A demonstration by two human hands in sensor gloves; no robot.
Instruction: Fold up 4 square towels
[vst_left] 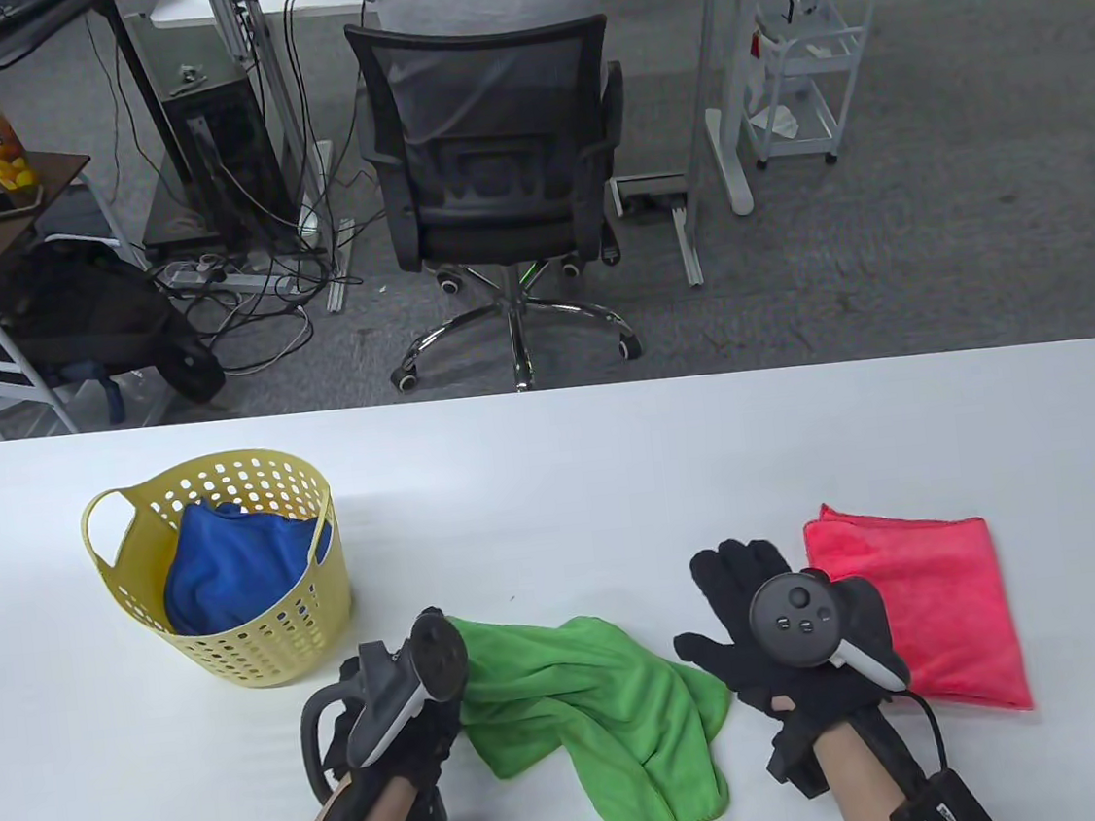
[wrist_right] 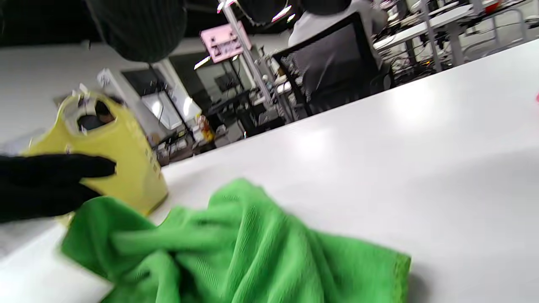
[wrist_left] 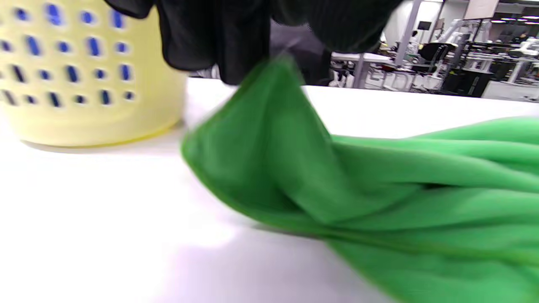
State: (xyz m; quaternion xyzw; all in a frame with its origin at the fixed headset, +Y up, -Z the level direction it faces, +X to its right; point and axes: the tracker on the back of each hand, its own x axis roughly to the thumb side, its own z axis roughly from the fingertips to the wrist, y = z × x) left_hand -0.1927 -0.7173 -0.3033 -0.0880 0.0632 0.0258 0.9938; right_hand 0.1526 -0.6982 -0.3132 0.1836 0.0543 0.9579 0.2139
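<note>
A crumpled green towel (vst_left: 598, 708) (wrist_left: 337, 189) (wrist_right: 236, 252) lies on the white table (vst_left: 554, 468) near the front edge. My left hand (vst_left: 430, 736) (wrist_left: 236, 42) pinches its left corner and lifts it slightly off the table. My right hand (vst_left: 738, 596) is flat with spread fingers just right of the green towel, holding nothing. A folded pink towel (vst_left: 920, 606) lies right of that hand. A blue towel (vst_left: 231, 561) sits bunched inside the yellow basket (vst_left: 259, 646). In the right wrist view my left hand (wrist_right: 42, 185) shows in front of the basket (wrist_right: 122, 155).
The yellow perforated basket (wrist_left: 84, 105) stands at the table's left, close to my left hand. Beyond the far table edge a person sits in a black office chair (vst_left: 493, 172), among desks and cables.
</note>
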